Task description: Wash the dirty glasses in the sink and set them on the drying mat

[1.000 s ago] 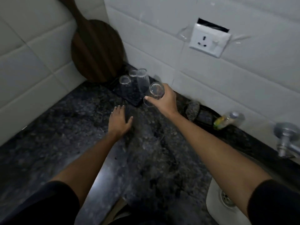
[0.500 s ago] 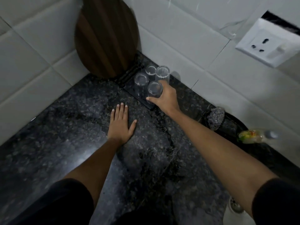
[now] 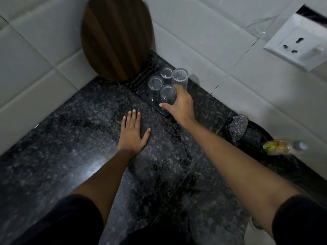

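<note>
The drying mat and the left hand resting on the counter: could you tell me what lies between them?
In the head view, only bare dark granite counter lies between the left hand and the drying mat.

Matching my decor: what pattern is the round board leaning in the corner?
Dark brown wood with vertical stripes, on the round board; head view.

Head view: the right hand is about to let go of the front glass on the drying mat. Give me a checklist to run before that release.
1. Front glass upside down over the drying mat: ok.
2. Its rim fully seated on the mat: cannot tell, it is too dark there.
3. Right hand grips the glass: ok.
4. Gap to the three other glasses: cannot tell, they look very close.
5. Left hand flat on the counter, away from the mat: ok.
</note>
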